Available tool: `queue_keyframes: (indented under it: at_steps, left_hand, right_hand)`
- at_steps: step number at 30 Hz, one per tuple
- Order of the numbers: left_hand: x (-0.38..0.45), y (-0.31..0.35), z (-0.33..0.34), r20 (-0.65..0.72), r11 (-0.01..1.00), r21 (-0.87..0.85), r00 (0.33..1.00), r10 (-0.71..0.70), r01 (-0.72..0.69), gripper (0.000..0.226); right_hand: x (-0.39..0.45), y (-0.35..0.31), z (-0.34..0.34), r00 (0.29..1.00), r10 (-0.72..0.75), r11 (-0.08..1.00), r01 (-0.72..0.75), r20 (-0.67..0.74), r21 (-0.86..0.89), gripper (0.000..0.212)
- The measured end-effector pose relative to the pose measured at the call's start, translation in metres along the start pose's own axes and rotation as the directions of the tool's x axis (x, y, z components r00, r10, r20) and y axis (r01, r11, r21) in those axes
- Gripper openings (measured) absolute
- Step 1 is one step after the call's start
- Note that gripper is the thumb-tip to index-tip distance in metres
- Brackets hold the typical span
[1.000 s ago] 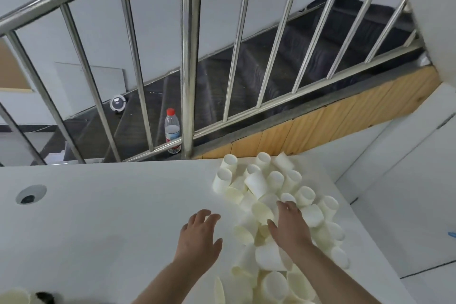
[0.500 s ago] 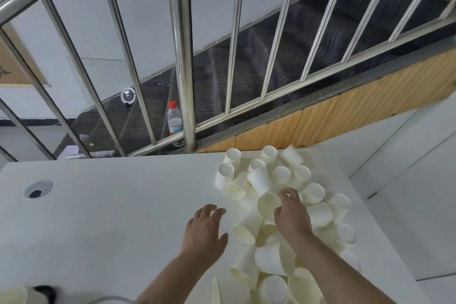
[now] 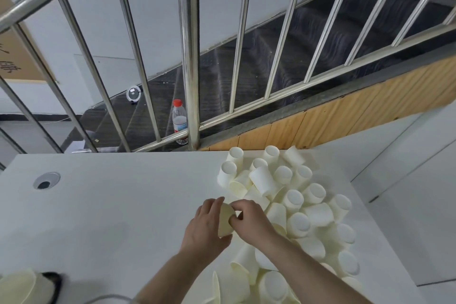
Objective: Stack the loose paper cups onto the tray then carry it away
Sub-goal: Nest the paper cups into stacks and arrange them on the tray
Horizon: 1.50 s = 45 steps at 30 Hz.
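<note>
In the head view, a single cream paper cup point(image 3: 225, 221) is held between both hands just left of the heap of loose cream paper cups point(image 3: 291, 207), which is taken here as the landmark. The left hand point(image 3: 206, 226) is curled round the left side of the held cup, with its fingers over the rim and its thumb below. The right hand point(image 3: 249, 219) is closed on the same cup from the right, its fingertips point(image 3: 234, 221) pinched at the cup's edge, so that the two hands are brought together on it. The heap is spread over the right part of a flat white table top point(image 3: 118, 210); some cups are seen lying on their sides and others standing mouth down, touching and overlapping one another. Far to the left of the heap, a round grey cable hole point(image 3: 46, 180) is set in the table. At the lower left corner, well apart from the heap, more cream cups point(image 3: 17, 286) are seen beside a dark object that cannot be identified. Behind the heap, a polished steel stair railing point(image 3: 190, 57) is fixed along a dark staircase point(image 3: 283, 39) with a wooden side panel point(image 3: 345, 116). Behind and left of the heap, a clear plastic bottle with a red cap point(image 3: 179, 118) is stood at the foot of the railing post.
</note>
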<state>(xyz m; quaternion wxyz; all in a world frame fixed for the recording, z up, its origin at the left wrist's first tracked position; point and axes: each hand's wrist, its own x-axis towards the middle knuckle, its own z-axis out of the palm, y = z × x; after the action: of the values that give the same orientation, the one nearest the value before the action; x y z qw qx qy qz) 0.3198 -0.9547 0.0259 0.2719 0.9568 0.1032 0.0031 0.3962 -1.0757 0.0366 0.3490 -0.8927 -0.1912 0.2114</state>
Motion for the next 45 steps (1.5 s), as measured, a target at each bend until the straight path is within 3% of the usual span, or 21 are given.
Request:
queue_keyframes:
  at_steps: [5, 9, 12, 16, 22, 26, 31, 36, 39, 45]
  left_hand:
    - [0.000, -0.020, -0.003, 0.034, 0.993, 0.021, 0.993, -0.116, 0.116, 0.073]
    - [-0.001, -0.040, -0.003, 0.091, 0.975, 0.058, 0.972, -0.218, 0.214, 0.073]
    - [0.001, -0.052, 0.000, 0.109, 0.966, 0.092, 0.962, -0.251, 0.241, 0.073]
    - [0.002, -0.063, 0.006, 0.121, 0.961, 0.122, 0.957, -0.262, 0.247, 0.074]
    - [0.007, -0.067, 0.012, 0.122, 0.964, 0.127, 0.960, -0.251, 0.235, 0.074]
    - [0.010, -0.068, 0.014, 0.112, 0.966, 0.117, 0.964, -0.242, 0.229, 0.074]
    - [0.011, -0.068, 0.015, 0.111, 0.969, 0.124, 0.968, -0.227, 0.213, 0.073]
    - [0.012, -0.071, 0.017, 0.117, 0.972, 0.140, 0.971, -0.208, 0.191, 0.073]
    - [0.013, -0.073, 0.018, 0.119, 0.972, 0.143, 0.972, -0.202, 0.184, 0.074]
    - [0.013, -0.074, 0.019, 0.150, 0.976, 0.138, 0.970, -0.190, 0.170, 0.081]
  right_hand:
    - [0.003, 0.007, -0.001, 0.999, 0.040, 0.995, -0.042, -0.025, -0.091, 0.040]
    - [0.008, 0.026, -0.007, 0.997, 0.074, 0.912, -0.074, -0.014, -0.404, 0.050]
    - [0.013, 0.035, -0.007, 0.991, 0.133, 0.822, -0.092, 0.031, -0.562, 0.043]
    - [0.020, 0.041, 0.002, 0.986, 0.160, 0.775, -0.092, 0.053, -0.625, 0.032]
    - [0.027, 0.047, 0.009, 0.994, 0.099, 0.747, -0.051, 0.035, -0.663, 0.022]
    - [0.033, 0.047, 0.007, 0.997, 0.020, 0.816, -0.059, -0.074, -0.574, 0.029]
    - [0.040, 0.042, 0.013, 0.984, 0.139, 0.930, -0.167, -0.109, -0.327, 0.026]
    - [0.044, 0.043, 0.021, 0.980, 0.197, 0.928, -0.197, -0.034, -0.317, 0.026]
    - [0.042, 0.041, 0.021, 0.982, 0.188, 0.918, -0.175, 0.004, -0.355, 0.034]
    - [0.032, 0.031, 0.022, 0.986, 0.065, 0.857, 0.025, 0.156, -0.515, 0.075]
